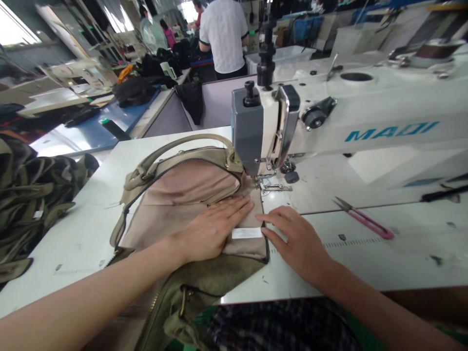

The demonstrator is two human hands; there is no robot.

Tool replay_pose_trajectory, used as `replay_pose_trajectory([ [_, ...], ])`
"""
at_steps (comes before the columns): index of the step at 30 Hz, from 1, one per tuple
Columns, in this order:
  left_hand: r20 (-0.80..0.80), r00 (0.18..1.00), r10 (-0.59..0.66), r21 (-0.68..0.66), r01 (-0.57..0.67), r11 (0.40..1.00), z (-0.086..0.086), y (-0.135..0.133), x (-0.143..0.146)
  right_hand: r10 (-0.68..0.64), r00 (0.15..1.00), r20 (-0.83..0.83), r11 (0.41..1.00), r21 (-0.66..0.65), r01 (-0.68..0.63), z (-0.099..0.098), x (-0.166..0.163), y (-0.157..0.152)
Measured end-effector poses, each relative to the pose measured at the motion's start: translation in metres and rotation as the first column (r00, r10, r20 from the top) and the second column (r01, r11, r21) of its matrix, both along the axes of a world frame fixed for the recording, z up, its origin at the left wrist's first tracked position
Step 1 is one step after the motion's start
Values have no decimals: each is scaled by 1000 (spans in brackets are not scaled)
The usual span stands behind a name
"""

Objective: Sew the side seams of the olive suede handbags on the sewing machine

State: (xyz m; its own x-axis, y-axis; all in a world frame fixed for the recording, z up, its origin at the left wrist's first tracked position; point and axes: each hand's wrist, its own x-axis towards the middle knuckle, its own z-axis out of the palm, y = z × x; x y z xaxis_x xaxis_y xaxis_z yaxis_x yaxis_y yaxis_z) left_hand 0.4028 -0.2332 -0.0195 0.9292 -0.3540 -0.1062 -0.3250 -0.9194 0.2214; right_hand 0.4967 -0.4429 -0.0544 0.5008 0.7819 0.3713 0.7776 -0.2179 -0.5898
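Observation:
An olive bag (pixel 183 161) with a pinkish lining panel (pixel 183 195) lies on the white sewing table, its zipper edge and handle toward the machine. My left hand (pixel 214 226) rests flat on the lining, fingers stretched toward the needle. My right hand (pixel 296 239) lies flat at the panel's right edge, fingertips touching the fabric beside a small white label (pixel 247 233). The presser foot (pixel 261 184) of the white sewing machine (pixel 365 122) sits just past the panel's far corner.
Pink thread snips (pixel 365 220) lie on the table to the right. A pile of olive bags (pixel 32 195) sits at the left. Further back are other tables with dark goods and a person in a white shirt (pixel 224 36).

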Motion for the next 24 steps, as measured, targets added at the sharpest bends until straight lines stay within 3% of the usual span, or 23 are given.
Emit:
replay_pose_trajectory([
  [6, 77, 997, 16, -91, -9, 996, -4, 2, -3, 43, 982, 183, 999, 25, -48, -1, 11, 1],
  [11, 77, 997, 7, -86, 0, 996, -6, 4, -4, 109, 974, 199, 993, 30, -117, -1, 12, -2],
  [16, 79, 997, 9, -60, -4, 998, -6, 2, -4, 209, 907, 367, 972, 26, -234, 0, 8, 3],
  [24, 74, 997, 10, -29, -8, 1000, -5, 5, -5, 185, 880, 437, 979, -6, -203, 2, 3, 1],
])
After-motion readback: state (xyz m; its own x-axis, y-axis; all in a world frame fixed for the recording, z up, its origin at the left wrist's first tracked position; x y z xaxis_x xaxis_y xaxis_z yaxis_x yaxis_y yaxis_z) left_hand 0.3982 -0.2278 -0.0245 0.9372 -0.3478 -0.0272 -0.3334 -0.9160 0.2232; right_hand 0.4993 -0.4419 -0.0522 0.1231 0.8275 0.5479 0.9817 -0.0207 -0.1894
